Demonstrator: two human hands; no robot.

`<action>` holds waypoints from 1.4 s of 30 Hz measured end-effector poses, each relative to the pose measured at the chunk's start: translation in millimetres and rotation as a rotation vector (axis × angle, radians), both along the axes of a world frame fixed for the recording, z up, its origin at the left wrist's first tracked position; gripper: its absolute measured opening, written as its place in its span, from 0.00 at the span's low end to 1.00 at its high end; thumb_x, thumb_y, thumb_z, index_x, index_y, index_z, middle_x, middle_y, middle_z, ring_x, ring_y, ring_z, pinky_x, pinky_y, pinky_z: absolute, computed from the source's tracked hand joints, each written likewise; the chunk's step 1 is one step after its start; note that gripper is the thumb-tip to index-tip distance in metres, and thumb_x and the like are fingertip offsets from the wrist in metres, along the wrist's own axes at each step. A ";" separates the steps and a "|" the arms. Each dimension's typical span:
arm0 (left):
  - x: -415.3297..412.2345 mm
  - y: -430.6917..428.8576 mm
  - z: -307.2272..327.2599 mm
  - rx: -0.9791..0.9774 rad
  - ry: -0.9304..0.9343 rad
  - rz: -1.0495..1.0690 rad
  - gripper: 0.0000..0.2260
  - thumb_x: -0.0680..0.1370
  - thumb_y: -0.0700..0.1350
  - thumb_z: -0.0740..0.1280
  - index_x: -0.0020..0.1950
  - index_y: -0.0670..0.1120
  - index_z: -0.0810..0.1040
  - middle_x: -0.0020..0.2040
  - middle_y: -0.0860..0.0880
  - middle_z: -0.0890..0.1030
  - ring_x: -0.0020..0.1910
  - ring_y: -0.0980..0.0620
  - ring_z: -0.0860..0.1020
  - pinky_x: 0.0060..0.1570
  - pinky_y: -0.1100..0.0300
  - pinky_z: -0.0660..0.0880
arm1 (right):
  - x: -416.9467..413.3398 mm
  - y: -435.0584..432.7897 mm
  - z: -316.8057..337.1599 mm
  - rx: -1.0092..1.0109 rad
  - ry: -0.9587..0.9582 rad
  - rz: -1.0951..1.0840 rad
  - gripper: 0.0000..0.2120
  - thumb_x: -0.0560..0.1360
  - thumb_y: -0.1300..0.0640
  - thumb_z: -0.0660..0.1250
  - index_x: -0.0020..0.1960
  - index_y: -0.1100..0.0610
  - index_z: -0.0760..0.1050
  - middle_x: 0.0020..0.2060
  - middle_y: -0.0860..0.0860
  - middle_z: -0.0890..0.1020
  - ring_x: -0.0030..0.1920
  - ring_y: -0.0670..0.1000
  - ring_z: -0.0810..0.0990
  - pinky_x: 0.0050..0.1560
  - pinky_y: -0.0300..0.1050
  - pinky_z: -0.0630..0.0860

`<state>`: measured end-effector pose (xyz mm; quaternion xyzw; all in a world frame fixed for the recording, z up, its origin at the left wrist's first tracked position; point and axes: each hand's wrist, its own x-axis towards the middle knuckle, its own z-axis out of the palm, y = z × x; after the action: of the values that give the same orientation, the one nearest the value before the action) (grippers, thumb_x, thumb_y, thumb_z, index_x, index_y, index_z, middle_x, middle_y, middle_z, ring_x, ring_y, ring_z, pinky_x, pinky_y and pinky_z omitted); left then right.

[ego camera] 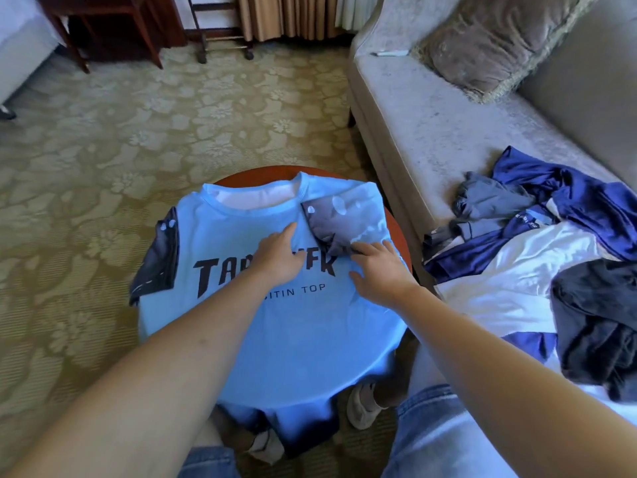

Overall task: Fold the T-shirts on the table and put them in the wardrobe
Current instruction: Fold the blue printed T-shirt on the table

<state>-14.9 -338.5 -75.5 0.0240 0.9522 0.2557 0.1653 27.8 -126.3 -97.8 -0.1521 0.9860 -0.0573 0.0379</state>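
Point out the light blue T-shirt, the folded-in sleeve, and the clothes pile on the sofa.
light blue T-shirt [303, 332]: head view, plain fabric below the print.
folded-in sleeve [348, 222]: head view, middle of the sleeve.
clothes pile [517, 267]: head view, white garment in the middle.

Living room, home or hotel — grey sofa [431, 139], fringed cushion [493, 43], floral carpet [138, 132], curtains [286, 15].

The left hand [275, 251] and the right hand [379, 270] lie on the light blue printed T-shirt [293, 322], which is spread over the round red-brown wooden table [255, 174]. Right of the right hand, a heap of blue, white and dark clothes [534, 257] lies on the grey upholstered sofa [431, 132].
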 end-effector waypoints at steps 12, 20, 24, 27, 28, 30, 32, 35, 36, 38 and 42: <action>-57.1 46.4 -14.7 0.315 -0.020 0.232 0.24 0.80 0.47 0.64 0.76 0.50 0.64 0.70 0.45 0.71 0.64 0.44 0.73 0.51 0.59 0.69 | -10.5 -14.8 -19.3 -0.154 0.042 -0.144 0.25 0.76 0.50 0.65 0.70 0.57 0.67 0.57 0.55 0.75 0.57 0.59 0.72 0.57 0.55 0.68; -94.6 63.2 -19.3 0.348 -0.002 0.244 0.12 0.77 0.38 0.62 0.60 0.44 0.76 0.59 0.45 0.78 0.58 0.43 0.75 0.50 0.59 0.72 | -3.6 -25.8 -33.1 -0.360 0.299 -0.097 0.14 0.72 0.47 0.65 0.40 0.56 0.83 0.41 0.51 0.77 0.41 0.56 0.76 0.46 0.50 0.72; -80.7 30.4 -12.9 0.090 0.208 0.121 0.27 0.79 0.46 0.64 0.78 0.50 0.60 0.76 0.45 0.60 0.74 0.43 0.61 0.70 0.49 0.62 | -8.2 -37.0 -23.3 -0.409 0.385 -0.229 0.17 0.76 0.48 0.59 0.42 0.58 0.81 0.54 0.58 0.78 0.50 0.62 0.78 0.48 0.55 0.74; -50.7 -26.7 -13.5 -0.212 0.354 0.148 0.28 0.80 0.54 0.62 0.78 0.50 0.58 0.77 0.44 0.57 0.75 0.42 0.55 0.73 0.44 0.54 | -19.1 -52.4 -11.7 -0.262 0.083 -0.332 0.23 0.81 0.44 0.53 0.69 0.55 0.70 0.75 0.60 0.61 0.74 0.63 0.60 0.71 0.65 0.58; -39.3 -47.9 -16.8 -0.260 0.357 0.203 0.29 0.80 0.56 0.61 0.78 0.50 0.57 0.77 0.44 0.55 0.76 0.42 0.53 0.74 0.42 0.50 | -22.7 -55.7 -12.1 -0.206 -0.021 -0.339 0.27 0.81 0.41 0.50 0.76 0.53 0.60 0.78 0.57 0.53 0.78 0.61 0.50 0.74 0.65 0.49; -13.2 -89.5 -25.3 -0.357 0.306 0.335 0.32 0.80 0.60 0.59 0.79 0.49 0.53 0.79 0.43 0.50 0.77 0.42 0.47 0.74 0.38 0.44 | -28.5 -61.0 -17.0 -0.135 -0.122 -0.318 0.31 0.81 0.36 0.45 0.79 0.49 0.48 0.79 0.53 0.43 0.78 0.57 0.39 0.75 0.65 0.40; 9.5 -123.1 -33.7 -0.413 0.183 0.429 0.37 0.79 0.66 0.55 0.80 0.49 0.48 0.80 0.44 0.44 0.78 0.43 0.42 0.74 0.37 0.42 | -30.1 -63.2 -25.3 -0.091 -0.177 -0.318 0.32 0.79 0.34 0.43 0.79 0.46 0.45 0.79 0.50 0.42 0.78 0.56 0.37 0.74 0.66 0.39; 20.3 -144.7 -44.3 -0.432 -0.028 0.401 0.40 0.76 0.72 0.45 0.80 0.49 0.42 0.80 0.46 0.39 0.78 0.43 0.38 0.73 0.36 0.40 | -31.3 -60.4 -31.9 -0.027 -0.179 -0.348 0.33 0.79 0.32 0.41 0.79 0.45 0.45 0.79 0.49 0.42 0.78 0.55 0.38 0.74 0.66 0.38; 17.4 -143.8 -45.2 -0.437 -0.061 0.366 0.40 0.76 0.73 0.43 0.80 0.50 0.42 0.80 0.47 0.38 0.78 0.42 0.37 0.73 0.36 0.39 | -32.9 -57.2 -32.2 -0.022 -0.170 -0.362 0.33 0.78 0.32 0.41 0.79 0.45 0.46 0.79 0.49 0.43 0.78 0.55 0.38 0.74 0.66 0.38; 8.2 -133.9 -45.8 -0.424 -0.063 0.318 0.40 0.75 0.73 0.43 0.80 0.51 0.42 0.80 0.48 0.37 0.78 0.42 0.36 0.73 0.36 0.39 | -38.4 -47.9 -31.0 -0.022 -0.155 -0.399 0.33 0.78 0.32 0.42 0.79 0.45 0.46 0.79 0.49 0.43 0.78 0.55 0.39 0.74 0.66 0.39; -9.0 -113.5 -47.7 -0.432 0.012 0.290 0.39 0.76 0.73 0.43 0.80 0.51 0.44 0.80 0.48 0.40 0.78 0.41 0.38 0.73 0.35 0.39 | -51.6 -27.2 -34.2 0.011 -0.146 -0.456 0.34 0.78 0.30 0.41 0.79 0.44 0.47 0.79 0.49 0.44 0.78 0.55 0.40 0.74 0.66 0.40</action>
<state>-23.9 -452.0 -123.2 -0.1471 0.9792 0.0675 0.1226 -23.8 -153.6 -132.0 0.0791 0.9898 -0.0699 0.0961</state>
